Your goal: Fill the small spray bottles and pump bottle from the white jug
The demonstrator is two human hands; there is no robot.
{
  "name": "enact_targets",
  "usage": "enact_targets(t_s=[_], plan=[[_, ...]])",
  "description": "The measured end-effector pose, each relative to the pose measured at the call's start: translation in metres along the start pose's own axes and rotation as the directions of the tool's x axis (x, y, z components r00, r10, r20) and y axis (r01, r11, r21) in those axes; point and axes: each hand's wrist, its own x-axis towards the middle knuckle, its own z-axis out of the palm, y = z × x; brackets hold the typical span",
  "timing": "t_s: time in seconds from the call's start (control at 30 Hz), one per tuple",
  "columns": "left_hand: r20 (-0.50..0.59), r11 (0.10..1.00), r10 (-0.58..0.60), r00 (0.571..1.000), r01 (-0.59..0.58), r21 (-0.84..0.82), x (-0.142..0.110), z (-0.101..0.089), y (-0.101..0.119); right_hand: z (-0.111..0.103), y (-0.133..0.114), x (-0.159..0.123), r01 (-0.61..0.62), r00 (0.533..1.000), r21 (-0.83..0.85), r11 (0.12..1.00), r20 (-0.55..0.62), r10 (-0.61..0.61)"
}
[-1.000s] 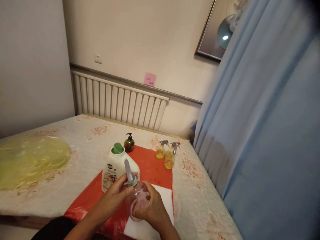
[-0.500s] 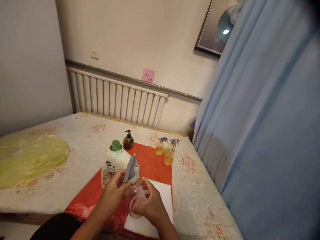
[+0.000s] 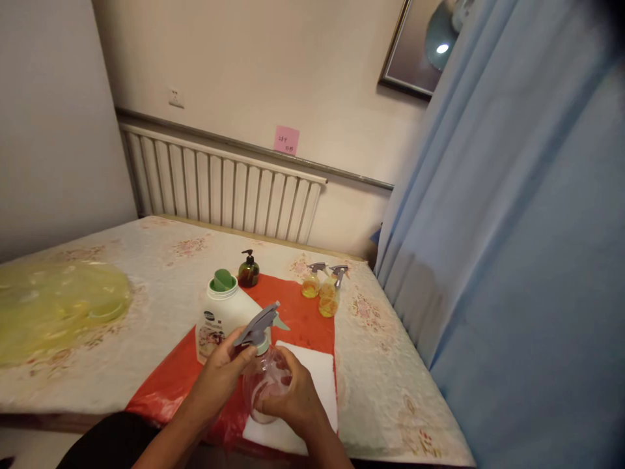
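My right hand [image 3: 293,398] is wrapped round a clear, round spray bottle [image 3: 266,384] held over a white cloth [image 3: 312,374]. My left hand [image 3: 222,368] pinches the collar of the bottle's grey trigger head [image 3: 258,324], which points to the right. Just behind my hands stands a white detergent jug [image 3: 219,317] with a green cap.
A red sheet [image 3: 297,312] lies under the cloth and jug on a floral-covered table [image 3: 385,384]. A dark pump bottle [image 3: 249,270] and two small spray bottles of yellow liquid [image 3: 322,290] stand behind. A yellow plastic bag [image 3: 53,309] lies left. A blue curtain [image 3: 512,260] hangs right.
The grey trigger head has turned from pointing up and left to pointing right, while my left hand stayed on its collar. The view has shifted a little to the left.
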Motion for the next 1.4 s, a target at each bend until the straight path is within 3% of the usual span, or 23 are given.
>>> enact_targets(t_s=[0.27, 0.5, 0.7, 0.9, 1.07, 1.27, 1.4], plan=[[-0.015, 1.000, -0.016, 1.000, 0.015, -0.023, 0.0002, 0.0041, -0.0008, -0.0013, -0.0051, -0.0027, 0.005, 1.000, 0.051, 0.999, 0.016, -0.006], [0.069, 0.993, -0.041, 0.997, 0.049, -0.110, 0.0034, 0.0033, -0.0027, -0.0043, -0.0068, -0.0009, -0.042, 0.999, 0.067, 0.997, 0.013, 0.042], [0.026, 0.998, -0.034, 0.999, 0.035, -0.057, 0.0062, 0.0026, -0.0050, -0.0052, -0.0057, -0.0024, -0.035, 0.999, 0.065, 0.997, 0.004, 0.035], [0.070, 0.997, -0.024, 0.997, 0.028, -0.066, 0.0070, 0.0019, -0.0049, -0.0050, -0.0014, -0.0017, -0.026, 1.000, 0.033, 0.999, -0.010, 0.026], [0.027, 0.999, -0.020, 0.999, 0.022, -0.046, 0.0086, 0.0035, -0.0037, -0.0043, 0.0020, -0.0013, -0.021, 1.000, 0.038, 0.999, -0.019, 0.022], [0.101, 0.997, -0.006, 0.995, 0.014, -0.074, 0.0071, 0.0042, -0.0002, -0.0059, -0.0040, -0.0037, -0.069, 0.997, 0.040, 0.997, -0.015, 0.069], [0.073, 0.996, -0.028, 0.997, 0.035, -0.087, 0.0065, 0.0054, -0.0014, -0.0058, -0.0077, -0.0047, -0.063, 0.998, 0.053, 0.997, 0.004, 0.063]])
